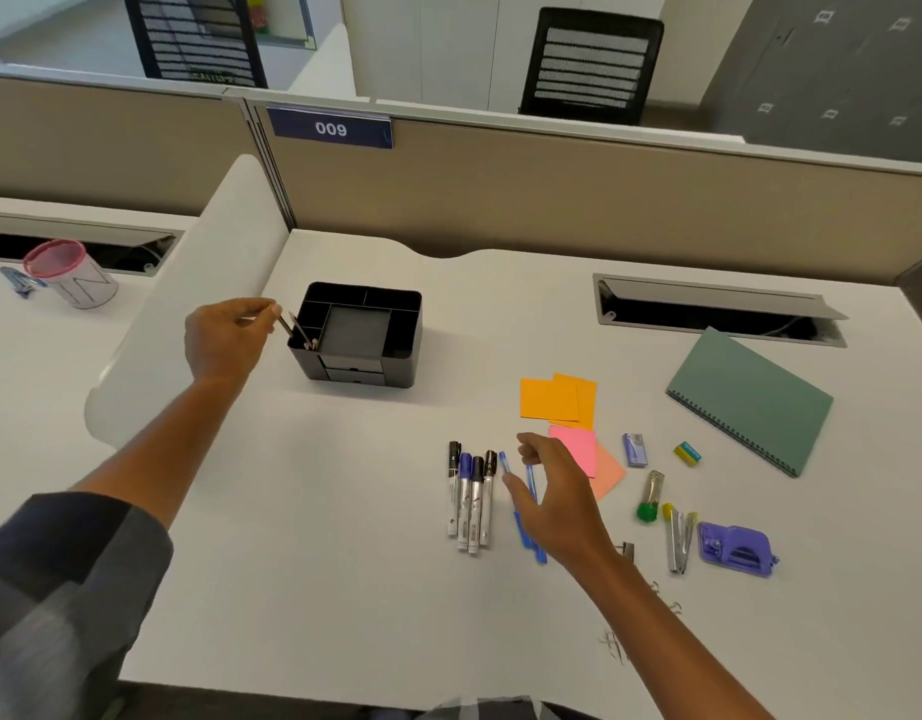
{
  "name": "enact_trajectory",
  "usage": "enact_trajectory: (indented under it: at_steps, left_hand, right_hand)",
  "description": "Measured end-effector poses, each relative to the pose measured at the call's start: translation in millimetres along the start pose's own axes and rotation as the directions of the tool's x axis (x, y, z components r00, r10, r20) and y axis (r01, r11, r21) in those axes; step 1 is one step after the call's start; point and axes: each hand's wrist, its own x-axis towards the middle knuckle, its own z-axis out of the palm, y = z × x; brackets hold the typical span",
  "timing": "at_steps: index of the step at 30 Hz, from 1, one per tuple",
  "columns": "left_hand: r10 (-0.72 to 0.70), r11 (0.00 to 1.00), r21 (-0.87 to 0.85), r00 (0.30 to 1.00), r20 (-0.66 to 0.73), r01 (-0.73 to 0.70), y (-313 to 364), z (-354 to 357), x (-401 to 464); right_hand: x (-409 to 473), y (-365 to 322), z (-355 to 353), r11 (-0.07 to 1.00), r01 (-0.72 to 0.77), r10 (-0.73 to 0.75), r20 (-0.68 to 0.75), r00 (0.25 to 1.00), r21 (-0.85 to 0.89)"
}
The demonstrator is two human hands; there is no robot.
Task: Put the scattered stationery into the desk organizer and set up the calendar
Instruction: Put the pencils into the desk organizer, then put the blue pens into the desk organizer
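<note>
A black desk organizer (pixel 396 350) stands on the white desk, left of centre. My left hand (pixel 225 335) pinches two pencils (pixel 298 331) whose tips dip into the organizer's left compartment. My right hand (pixel 557 496) hovers with fingers spread over two blue pens (pixel 529 517) lying on the desk. Several markers (pixel 471 504) lie side by side just left of the pens. Orange sticky notes (pixel 552 400) and pink ones (pixel 578 446) lie behind my right hand. The green spiral-bound calendar (pixel 749 400) lies flat at the right.
A staple box (pixel 634 449), an eraser (pixel 687 453), a glue tube (pixel 650 496), a stapler (pixel 679 543), a purple hole punch (pixel 737 550) and loose clips (pixel 617 644) lie at the right. A cable slot (pixel 718 311) opens behind. A pink-rimmed cup (pixel 71 272) stands on the neighbouring desk.
</note>
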Motion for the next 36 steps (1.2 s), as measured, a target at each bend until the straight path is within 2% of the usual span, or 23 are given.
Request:
enact_trajectory:
  at_steps: [4,7,12,17,22,30,36]
  left_hand:
    - [-0.099,0.991,0.092,0.993,0.065,0.092,-12,11,-3]
    - [-0.130,0.980,0.165,0.985,0.117,0.110,-18,17,-4]
    - [-0.129,0.976,0.190,0.983,0.130,0.103,-17,21,-7]
    - [-0.099,0.982,0.168,0.990,0.099,0.082,-21,13,-16]
    - [0.013,0.983,0.182,1.000,0.023,-0.017,-26,8,-37]
    - [0.215,0.972,0.114,0.975,-0.061,-0.207,-35,5,-85]
    - [0.487,0.868,0.121,0.873,-0.021,-0.481,-15,24,-129]
  right_hand:
    - [-7,15,-7,0.997,-0.047,0.047,-0.008,0.999,-0.053]
    - [-12,24,-9,0.992,-0.070,0.067,-0.038,0.997,-0.102]
    - [-18,42,-5,0.957,-0.216,0.211,-0.048,0.976,-0.191]
    - [-26,58,4,0.874,-0.370,0.398,0.030,0.917,-0.314]
    - [-32,59,12,0.819,-0.396,0.480,0.118,0.869,-0.415]
    - [-27,56,14,0.753,-0.415,0.534,0.106,0.839,-0.512]
    - [-24,55,-1,0.737,-0.461,0.556,0.057,0.829,-0.494]
